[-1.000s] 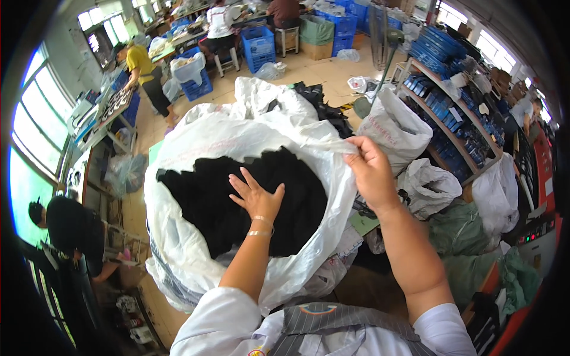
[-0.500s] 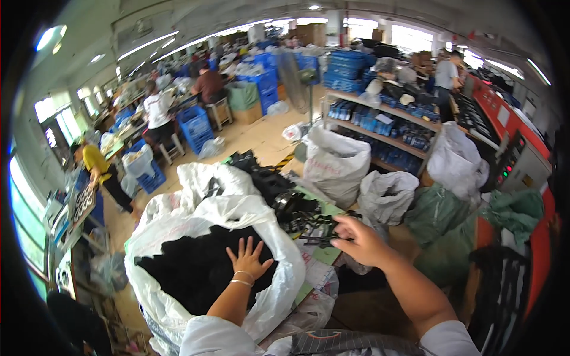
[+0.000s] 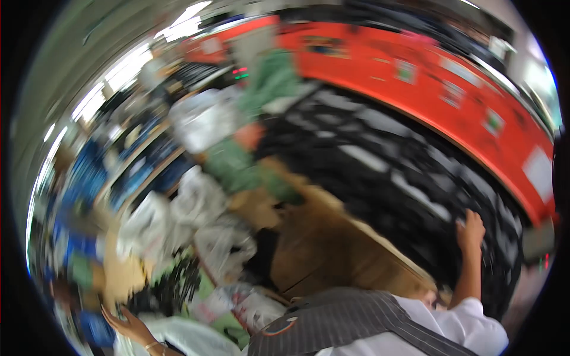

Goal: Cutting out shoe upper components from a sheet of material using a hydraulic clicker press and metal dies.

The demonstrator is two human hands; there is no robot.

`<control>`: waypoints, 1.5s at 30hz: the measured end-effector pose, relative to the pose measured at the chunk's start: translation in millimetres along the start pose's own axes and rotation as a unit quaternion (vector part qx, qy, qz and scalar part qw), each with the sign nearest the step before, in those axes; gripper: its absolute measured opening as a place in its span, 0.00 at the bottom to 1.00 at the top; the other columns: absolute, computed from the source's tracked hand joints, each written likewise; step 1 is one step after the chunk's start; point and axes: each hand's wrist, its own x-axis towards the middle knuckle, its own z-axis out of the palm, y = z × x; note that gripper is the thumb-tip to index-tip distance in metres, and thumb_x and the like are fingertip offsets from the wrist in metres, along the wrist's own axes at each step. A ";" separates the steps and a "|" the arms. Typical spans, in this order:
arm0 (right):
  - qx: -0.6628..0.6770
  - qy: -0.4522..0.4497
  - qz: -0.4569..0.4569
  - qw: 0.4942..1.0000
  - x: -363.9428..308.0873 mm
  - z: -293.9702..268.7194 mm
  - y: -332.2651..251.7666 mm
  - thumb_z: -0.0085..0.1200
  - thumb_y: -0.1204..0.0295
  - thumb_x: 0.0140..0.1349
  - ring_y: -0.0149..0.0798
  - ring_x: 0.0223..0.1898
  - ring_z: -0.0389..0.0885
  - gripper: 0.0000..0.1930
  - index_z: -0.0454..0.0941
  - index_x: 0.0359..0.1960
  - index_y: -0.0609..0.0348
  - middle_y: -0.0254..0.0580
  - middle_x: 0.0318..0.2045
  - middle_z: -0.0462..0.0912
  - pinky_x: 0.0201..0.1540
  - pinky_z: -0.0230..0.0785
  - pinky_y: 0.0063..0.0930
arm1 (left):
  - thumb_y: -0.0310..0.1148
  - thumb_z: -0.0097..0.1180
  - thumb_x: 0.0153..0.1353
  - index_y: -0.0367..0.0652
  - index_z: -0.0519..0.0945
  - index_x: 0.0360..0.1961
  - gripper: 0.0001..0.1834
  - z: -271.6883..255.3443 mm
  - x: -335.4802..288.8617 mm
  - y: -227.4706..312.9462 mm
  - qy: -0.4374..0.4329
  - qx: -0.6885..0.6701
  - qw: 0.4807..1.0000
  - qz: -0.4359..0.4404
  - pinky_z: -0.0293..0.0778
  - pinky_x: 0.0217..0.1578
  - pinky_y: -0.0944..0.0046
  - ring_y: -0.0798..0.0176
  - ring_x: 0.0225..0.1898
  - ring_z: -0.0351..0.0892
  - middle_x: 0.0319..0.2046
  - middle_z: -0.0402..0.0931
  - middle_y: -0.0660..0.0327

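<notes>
My right hand [image 3: 471,230] reaches out to the right over a long bed of black pieces [image 3: 380,148] with light gaps, lying along a red machine. Its fingers look curled and closed; motion blur hides what is in them, if anything. At the lower left my left hand [image 3: 123,325] is open, fingers spread, above the edge of a white plastic bag [image 3: 184,333]. Beside that bag, a heap of black strips [image 3: 175,282] lies on a green surface [image 3: 206,285].
The red machine [image 3: 380,65] curves across the top right. A brown board edge [image 3: 356,231] runs between me and the black pieces. White sacks [image 3: 199,196], a green sack [image 3: 228,166] and shelves [image 3: 142,166] of blue items stand to the left. Beyond them is a person [image 3: 153,71].
My view has swung right toward the red machine. My right hand has moved from the black strips to the black pieces there. My left hand has come off the black contents of the white bag.
</notes>
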 end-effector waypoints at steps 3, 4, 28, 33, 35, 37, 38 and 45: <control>-0.034 -0.158 0.135 0.978 -50.8 -19.4 44.8 0.61 0.62 0.55 0.54 0.54 0.72 0.24 0.72 0.52 0.59 0.52 0.51 0.74 0.53 0.67 0.46 | 0.32 0.52 0.63 0.39 0.65 0.63 0.27 78.7 -7.9 124.7 -0.109 -0.188 0.973 0.080 0.58 0.63 0.50 0.44 0.63 0.62 0.62 0.63 0.46; -0.013 -0.197 0.145 0.970 -64.6 -15.1 59.4 0.60 0.62 0.56 0.55 0.54 0.71 0.23 0.73 0.52 0.58 0.53 0.50 0.75 0.54 0.66 0.45 | 0.32 0.53 0.62 0.38 0.65 0.63 0.28 96.0 -19.5 171.5 -0.139 -0.269 0.946 0.116 0.57 0.64 0.50 0.44 0.64 0.61 0.62 0.63 0.46; 0.116 0.079 0.164 0.976 -126.3 -69.0 145.6 0.57 0.69 0.54 0.55 0.35 0.77 0.08 0.76 0.30 0.61 0.50 0.29 0.78 0.39 0.69 0.45 | 0.36 0.59 0.61 0.37 0.80 0.45 0.15 27.5 -246.9 791.8 -0.726 -0.619 0.294 0.058 0.68 0.52 0.61 0.64 0.45 0.78 0.39 0.81 0.61; 0.099 -0.231 0.101 0.963 -76.1 -83.4 16.3 0.53 0.61 0.58 0.55 0.37 0.80 0.13 0.78 0.31 0.59 0.48 0.30 0.81 0.39 0.73 0.47 | 0.37 0.54 0.63 0.38 0.66 0.62 0.28 90.5 -287.0 901.0 -0.793 -0.564 0.212 -0.090 0.53 0.65 0.51 0.52 0.66 0.62 0.63 0.64 0.49; 0.106 -0.360 0.055 0.925 -71.5 -72.4 -2.3 0.50 0.54 0.61 0.55 0.39 0.82 0.18 0.80 0.32 0.57 0.47 0.33 0.83 0.39 0.75 0.47 | 0.37 0.53 0.63 0.37 0.62 0.65 0.31 93.7 -315.5 938.9 -0.810 -0.542 0.196 -0.110 0.48 0.67 0.50 0.49 0.69 0.54 0.66 0.59 0.48; 0.116 -0.435 -0.011 0.893 -36.1 -65.0 -9.3 0.49 0.47 0.62 0.54 0.40 0.82 0.23 0.80 0.35 0.56 0.50 0.34 0.83 0.39 0.75 0.49 | 0.37 0.52 0.63 0.37 0.51 0.70 0.38 106.3 -334.5 964.9 -0.834 -0.504 0.177 -0.139 0.36 0.69 0.47 0.47 0.73 0.37 0.71 0.46 0.45; 0.091 -0.413 0.009 0.906 3.8 -69.9 -14.5 0.48 0.48 0.62 0.55 0.40 0.82 0.23 0.79 0.36 0.57 0.50 0.33 0.83 0.41 0.74 0.49 | 0.38 0.54 0.62 0.38 0.50 0.70 0.40 115.1 -339.1 973.8 -0.841 -0.481 0.173 -0.175 0.34 0.69 0.46 0.47 0.73 0.37 0.70 0.45 0.44; 0.208 -0.094 0.278 0.933 203.4 82.2 67.7 0.56 0.53 0.59 0.55 0.47 0.79 0.23 0.80 0.38 0.66 0.58 0.37 0.82 0.51 0.70 0.43 | 0.29 0.60 0.58 0.39 0.76 0.43 0.12 96.3 -390.4 1014.4 -0.890 -0.434 0.055 -0.132 0.79 0.38 0.57 0.57 0.34 0.80 0.35 0.79 0.56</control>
